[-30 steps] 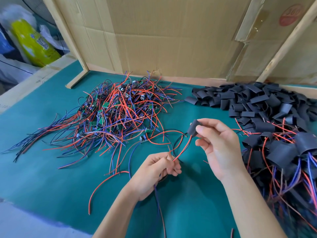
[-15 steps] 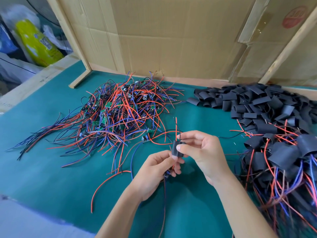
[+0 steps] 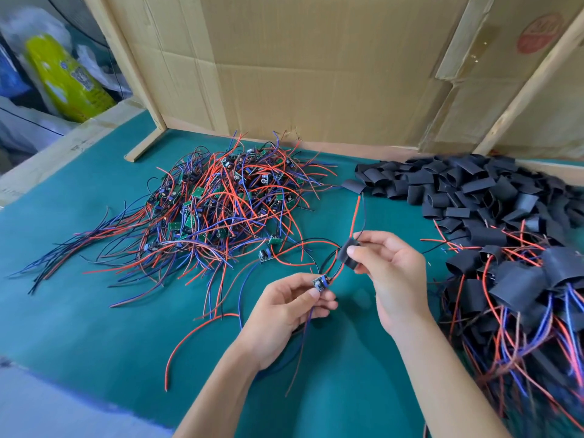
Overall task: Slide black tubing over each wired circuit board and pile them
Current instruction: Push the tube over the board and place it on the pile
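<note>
Black tubing [image 3: 347, 257] pinched on wires, circuit board [image 3: 321, 283] seemingly bare

A matt green felt-like cloth [image 3: 94, 311] covers the desk. Along its far edge stand panels of dull brown corrugated cardboard [image 3: 300, 67], creased and torn, framed by bare pale wooden strips [image 3: 126, 64]. Black tubing pieces [image 3: 458, 184], smooth matt plastic, heap at the far right corner. Glossy plastic-coated red, blue and black wires [image 3: 215, 222] tangle mid-desk. Beyond the left edge sits a shiny yellow plastic bag [image 3: 66, 80].
</note>
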The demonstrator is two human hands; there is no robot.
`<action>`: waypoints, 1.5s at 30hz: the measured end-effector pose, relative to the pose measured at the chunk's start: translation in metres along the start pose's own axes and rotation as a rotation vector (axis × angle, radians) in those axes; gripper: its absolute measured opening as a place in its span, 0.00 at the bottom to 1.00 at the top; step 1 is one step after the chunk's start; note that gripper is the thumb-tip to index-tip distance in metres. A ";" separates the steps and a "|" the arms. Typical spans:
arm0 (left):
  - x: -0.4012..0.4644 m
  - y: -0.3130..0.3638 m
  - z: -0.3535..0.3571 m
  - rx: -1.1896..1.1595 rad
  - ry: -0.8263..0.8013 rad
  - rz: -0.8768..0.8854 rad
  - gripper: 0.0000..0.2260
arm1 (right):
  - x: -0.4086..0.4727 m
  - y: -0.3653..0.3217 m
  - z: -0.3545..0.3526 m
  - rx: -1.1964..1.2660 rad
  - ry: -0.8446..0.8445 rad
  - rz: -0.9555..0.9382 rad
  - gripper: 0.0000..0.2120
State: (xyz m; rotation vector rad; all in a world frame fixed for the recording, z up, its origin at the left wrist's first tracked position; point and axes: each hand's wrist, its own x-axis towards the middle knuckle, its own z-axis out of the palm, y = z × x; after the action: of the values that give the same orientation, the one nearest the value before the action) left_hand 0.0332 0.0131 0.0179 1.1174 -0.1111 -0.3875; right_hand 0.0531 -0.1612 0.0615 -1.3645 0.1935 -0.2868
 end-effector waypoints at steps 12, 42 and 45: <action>-0.001 -0.004 0.004 0.024 0.113 0.100 0.08 | -0.008 0.008 0.010 -0.125 -0.123 0.048 0.08; -0.001 -0.004 0.009 0.209 0.075 0.119 0.17 | -0.023 -0.001 0.020 -0.169 -0.407 0.135 0.13; -0.002 -0.003 0.011 0.213 0.085 0.124 0.18 | -0.026 -0.005 0.021 -0.183 -0.395 0.151 0.10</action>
State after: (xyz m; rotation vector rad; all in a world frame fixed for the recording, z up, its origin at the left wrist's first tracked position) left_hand 0.0275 0.0032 0.0203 1.3284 -0.1489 -0.2206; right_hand 0.0345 -0.1350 0.0701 -1.5499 -0.0076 0.1320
